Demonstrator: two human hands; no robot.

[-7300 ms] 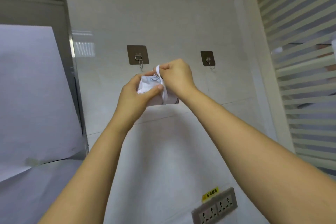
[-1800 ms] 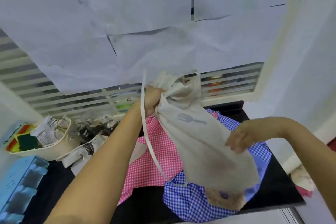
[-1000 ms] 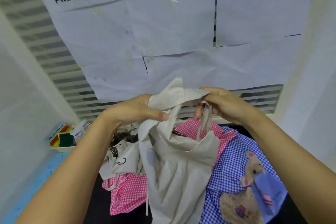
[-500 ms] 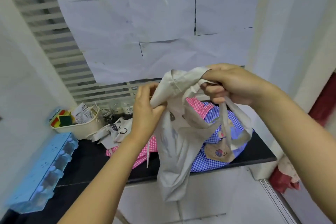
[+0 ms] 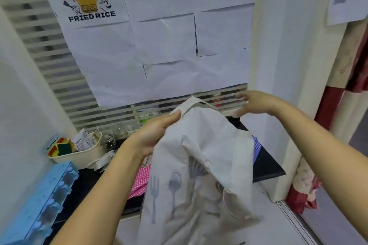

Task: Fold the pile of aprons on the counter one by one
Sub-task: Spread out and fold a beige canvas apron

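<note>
Over the dark bench (image 5: 267, 166), your left hand (image 5: 157, 135) alone is gripping the beige apron (image 5: 201, 167) while your right hand (image 5: 256, 103) is hovering spread and empty, so the cloth is likely risking a slip.

white paper sheets (image 5: 163, 45) over slatted blinds (image 5: 49, 61), pale walls (image 5: 278, 45)

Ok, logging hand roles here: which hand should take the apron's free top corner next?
Likely right: the right hand is open, near the neck strap, while the left hand is busy gripping the beige apron.

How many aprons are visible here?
4: beige apron, held by left hand; pink apron under that forearm; blue apron behind the beige; pale apron by basket. More may be hidden.
</note>
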